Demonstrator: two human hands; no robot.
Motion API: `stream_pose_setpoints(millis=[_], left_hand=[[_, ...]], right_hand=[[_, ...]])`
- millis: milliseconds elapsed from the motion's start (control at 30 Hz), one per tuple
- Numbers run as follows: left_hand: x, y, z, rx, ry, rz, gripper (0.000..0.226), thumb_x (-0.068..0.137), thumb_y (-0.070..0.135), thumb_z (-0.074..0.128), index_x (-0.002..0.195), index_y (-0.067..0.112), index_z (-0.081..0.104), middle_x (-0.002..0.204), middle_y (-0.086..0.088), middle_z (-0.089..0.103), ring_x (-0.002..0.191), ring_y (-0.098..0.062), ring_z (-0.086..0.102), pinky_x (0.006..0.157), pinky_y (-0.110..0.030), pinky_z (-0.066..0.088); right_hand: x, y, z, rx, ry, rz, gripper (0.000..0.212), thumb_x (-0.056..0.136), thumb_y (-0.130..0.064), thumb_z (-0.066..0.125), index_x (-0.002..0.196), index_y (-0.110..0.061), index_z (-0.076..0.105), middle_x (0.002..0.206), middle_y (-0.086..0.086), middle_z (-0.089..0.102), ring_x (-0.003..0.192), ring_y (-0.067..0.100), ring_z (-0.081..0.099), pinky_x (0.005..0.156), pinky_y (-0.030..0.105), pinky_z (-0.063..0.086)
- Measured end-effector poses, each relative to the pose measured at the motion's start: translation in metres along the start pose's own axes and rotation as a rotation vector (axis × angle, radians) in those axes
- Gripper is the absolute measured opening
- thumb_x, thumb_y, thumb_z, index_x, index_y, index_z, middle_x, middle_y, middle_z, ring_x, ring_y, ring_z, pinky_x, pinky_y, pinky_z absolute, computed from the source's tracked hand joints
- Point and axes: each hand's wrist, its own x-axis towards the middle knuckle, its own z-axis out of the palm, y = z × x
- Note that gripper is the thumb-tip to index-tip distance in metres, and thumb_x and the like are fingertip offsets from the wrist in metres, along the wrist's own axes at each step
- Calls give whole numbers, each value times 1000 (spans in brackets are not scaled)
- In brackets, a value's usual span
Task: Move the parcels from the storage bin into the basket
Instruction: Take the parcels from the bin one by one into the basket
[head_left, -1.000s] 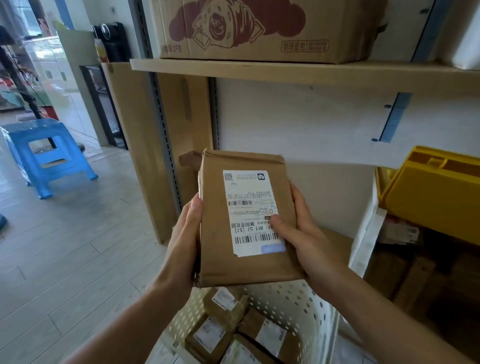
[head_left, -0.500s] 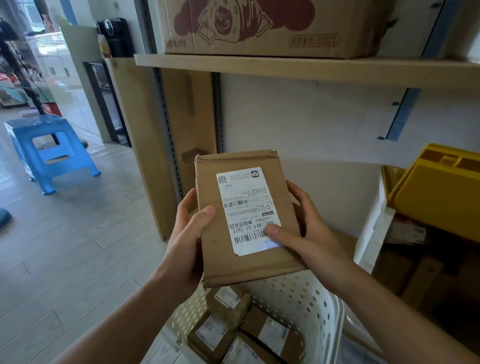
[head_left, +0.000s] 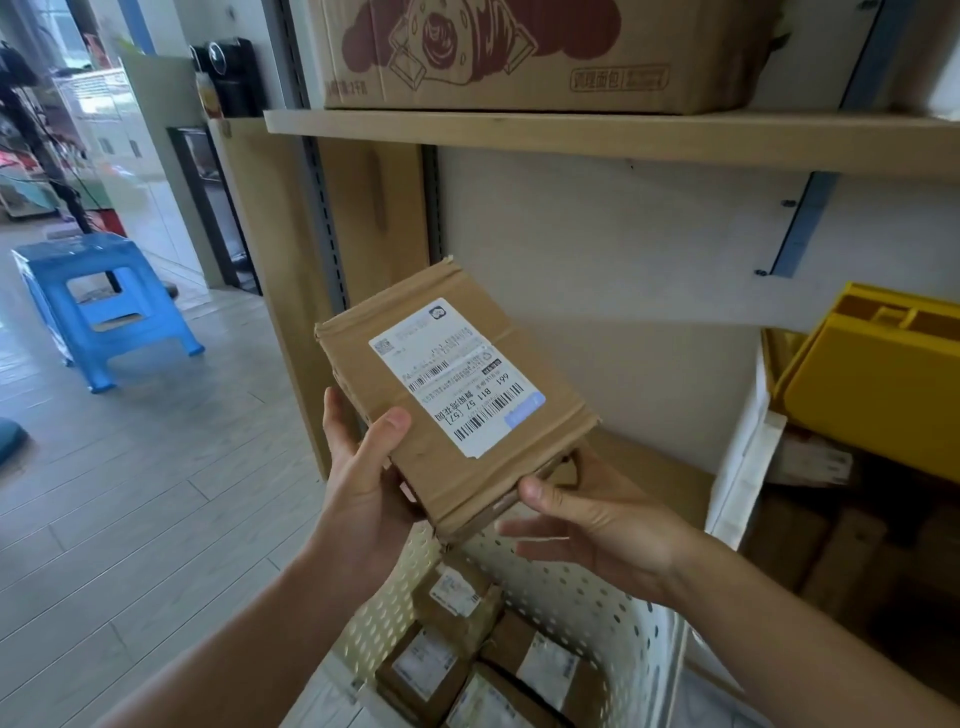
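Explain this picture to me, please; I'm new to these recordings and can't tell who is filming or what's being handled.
No machine here: a person wears a camera on the head, looking forward and down at their own bare hands. The left hand grips a brown cardboard parcel with a white shipping label, thumb on top. The right hand steadies its lower corner with the thumb. Below stands a pale perforated basket already holding several similar parcels. A yellow bin sits to the right, a blue stool on the floor.
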Motion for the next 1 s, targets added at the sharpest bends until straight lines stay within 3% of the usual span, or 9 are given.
stream_pose_setpoints(millis=[133, 300, 367, 500, 600, 700, 800, 900, 1000], left_hand=[[-2, 3, 6, -9, -37, 30, 110, 61, 32, 90, 150, 49, 28, 137, -5, 64, 124, -32, 63, 84, -58, 58], [-2, 7, 8, 1, -69, 27, 116, 45, 45, 98, 143, 54, 38, 138, -1, 63, 123, -33, 61, 91, -63, 52], [-2, 12, 7, -14, -50, 60, 105, 50, 56, 93, 141, 53, 42, 136, -8, 60, 121, -36, 60, 95, -67, 49], [-4, 24, 0, -123, 53, 55, 71, 73, 74, 61, 139, 49, 48, 137, -11, 62, 119, -30, 67, 91, -57, 55], [-6, 28, -4, -53, 145, -13, 71, 82, 72, 51, 140, 34, 55, 132, -17, 67, 117, -37, 68, 93, -57, 54], [-10, 27, 0, 181, 65, -71, 69, 80, 70, 54, 135, 30, 60, 123, -16, 71, 115, -38, 67, 94, -58, 53], [-12, 23, 0, 253, 22, -203, 77, 67, 69, 69, 135, 33, 59, 119, -7, 75, 102, -30, 74, 74, -50, 60], [-12, 20, 0, 217, 72, -245, 54, 79, 54, 62, 127, 31, 64, 107, -6, 78, 83, -24, 78, 58, -40, 60], [-11, 20, 2, 114, 151, -223, 27, 95, 48, 54, 107, 31, 72, 92, -4, 80, 69, -21, 77, 63, -38, 55]], right_hand=[[1, -2, 4, 179, -39, -64, 115, 40, -44, 103, 138, -38, 43, 128, 6, 71, 115, 32, 70, 91, 46, 58], [4, -7, 3, 231, 67, -189, 86, 57, -33, 83, 136, -40, 48, 123, 4, 72, 112, 29, 69, 94, 56, 57], [6, -9, -4, 270, 94, -214, 85, 56, -33, 77, 137, -33, 51, 121, 12, 66, 107, 32, 65, 91, 56, 57], [7, -12, -20, 349, 126, -259, 83, 64, -35, 67, 145, -23, 50, 140, 14, 62, 129, 40, 57, 104, 59, 48], [4, -14, -26, 368, 176, -308, 70, 76, -30, 60, 145, -26, 49, 135, 13, 66, 120, 36, 65, 83, 47, 57], [2, -14, -28, 352, 284, -237, 72, 75, -36, 66, 142, -17, 49, 133, 19, 65, 102, 32, 70, 69, 39, 58], [0, -17, -26, 268, 327, -177, 80, 71, -49, 74, 137, -8, 54, 121, 20, 69, 88, 29, 71, 60, 34, 56], [-2, -21, -25, 251, 275, -208, 46, 99, -50, 48, 113, -13, 72, 102, 12, 77, 83, 23, 74, 61, 31, 56], [3, -18, -26, 237, 317, -283, 48, 107, -25, 26, 112, -20, 74, 96, 1, 77, 81, 12, 71, 68, 30, 49]])
